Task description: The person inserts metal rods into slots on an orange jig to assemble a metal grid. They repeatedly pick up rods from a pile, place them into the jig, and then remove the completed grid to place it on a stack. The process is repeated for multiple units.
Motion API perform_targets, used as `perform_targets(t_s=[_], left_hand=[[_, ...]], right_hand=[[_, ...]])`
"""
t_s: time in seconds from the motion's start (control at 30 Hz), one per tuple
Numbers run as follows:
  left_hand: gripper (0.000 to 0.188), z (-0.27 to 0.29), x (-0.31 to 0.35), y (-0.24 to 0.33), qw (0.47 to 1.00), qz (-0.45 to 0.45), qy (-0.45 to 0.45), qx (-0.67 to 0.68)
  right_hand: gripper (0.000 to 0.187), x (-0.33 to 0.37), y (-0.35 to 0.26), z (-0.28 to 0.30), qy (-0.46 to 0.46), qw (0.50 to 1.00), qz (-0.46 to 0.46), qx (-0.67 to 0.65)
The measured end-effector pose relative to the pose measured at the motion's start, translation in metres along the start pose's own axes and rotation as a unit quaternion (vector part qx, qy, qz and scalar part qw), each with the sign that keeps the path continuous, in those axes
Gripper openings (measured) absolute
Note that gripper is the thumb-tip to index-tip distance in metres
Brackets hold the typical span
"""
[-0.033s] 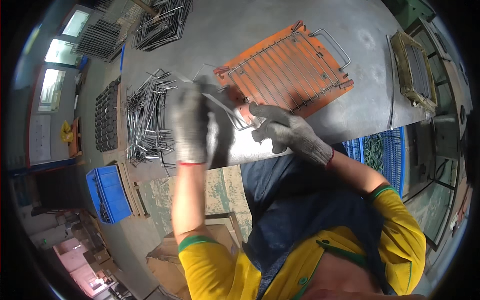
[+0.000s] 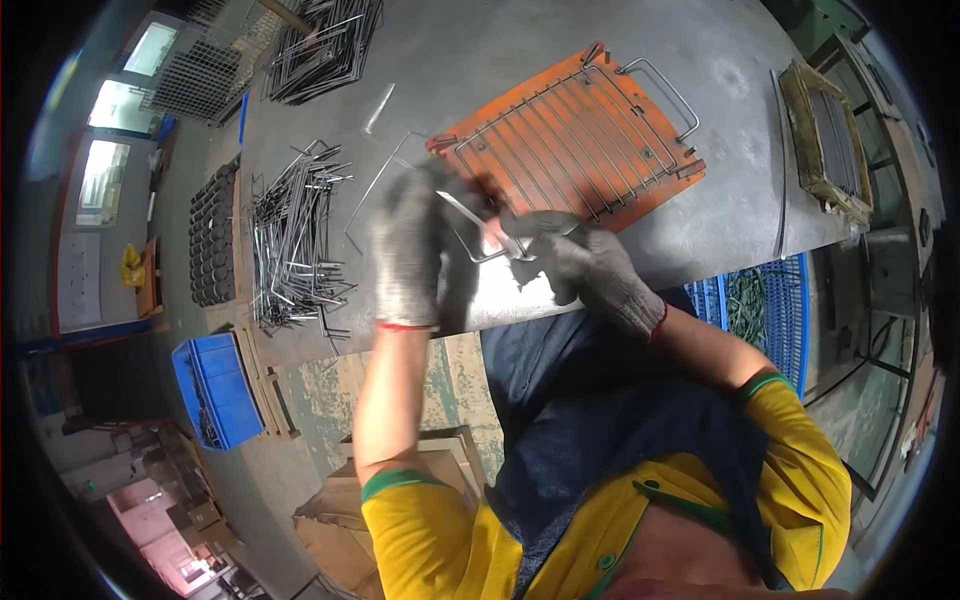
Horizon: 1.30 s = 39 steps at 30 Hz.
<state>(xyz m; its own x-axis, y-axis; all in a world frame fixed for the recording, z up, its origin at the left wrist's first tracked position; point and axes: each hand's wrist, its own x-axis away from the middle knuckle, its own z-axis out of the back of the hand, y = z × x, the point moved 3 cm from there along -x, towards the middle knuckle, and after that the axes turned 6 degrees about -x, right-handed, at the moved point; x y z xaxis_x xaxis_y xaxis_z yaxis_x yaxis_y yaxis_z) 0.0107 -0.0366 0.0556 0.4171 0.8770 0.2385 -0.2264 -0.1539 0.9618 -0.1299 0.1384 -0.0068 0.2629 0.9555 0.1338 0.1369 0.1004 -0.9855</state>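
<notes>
A wire rack (image 2: 560,150) with parallel bars lies on an orange board (image 2: 640,85) on the metal table. Close to the board's near left corner are both my gloved hands. My right hand (image 2: 600,270) is closed, its fingertips pinching a bent metal wire (image 2: 482,258). My left hand (image 2: 408,245), palm side hidden, is smeared by motion, so its grip is unclear. From beside it a thin metal piece (image 2: 465,212) slants toward my right fingertips. Another bent wire (image 2: 375,185) lies on the table beyond my left hand.
Left of my left hand lies a heap of bent wires (image 2: 300,235); another wire pile (image 2: 325,50) sits farther back. A short metal strip (image 2: 379,108) rests near the board. At right stands a framed block (image 2: 825,140). Blue crates (image 2: 218,390) stand below the table's edge.
My left hand has moved right, toward my right hand, and the thin metal piece has shifted with it. The short strip on the table now shows uncovered. My right hand has barely moved.
</notes>
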Motion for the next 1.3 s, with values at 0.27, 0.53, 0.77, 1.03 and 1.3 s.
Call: perform_targets(t_s=[0.27,0.53,0.77,1.03,1.3], left_hand=[[0.024,-0.044,-0.017,-0.028,0.963,-0.094,-0.063,-0.243],[0.034,-0.059,-0.016,-0.037,0.684,-0.410,0.006,-0.603],[0.034,-0.060,-0.013,-0.041,0.635,-0.409,0.018,-0.655],[0.033,-0.060,-0.014,-0.043,0.645,-0.423,0.005,-0.636],[0.030,-0.039,-0.001,-0.054,0.795,-0.371,0.145,-0.458]], right_hand=[[0.024,0.012,-0.006,0.007,0.046,0.966,0.103,0.232],[0.023,-0.010,0.030,-0.001,-0.068,0.852,0.104,0.508],[0.025,-0.009,0.003,-0.002,0.003,0.868,0.199,0.455],[0.030,-0.027,0.038,-0.007,-0.074,0.864,0.217,0.449],[0.026,0.001,0.007,0.055,0.011,0.940,0.117,0.319]])
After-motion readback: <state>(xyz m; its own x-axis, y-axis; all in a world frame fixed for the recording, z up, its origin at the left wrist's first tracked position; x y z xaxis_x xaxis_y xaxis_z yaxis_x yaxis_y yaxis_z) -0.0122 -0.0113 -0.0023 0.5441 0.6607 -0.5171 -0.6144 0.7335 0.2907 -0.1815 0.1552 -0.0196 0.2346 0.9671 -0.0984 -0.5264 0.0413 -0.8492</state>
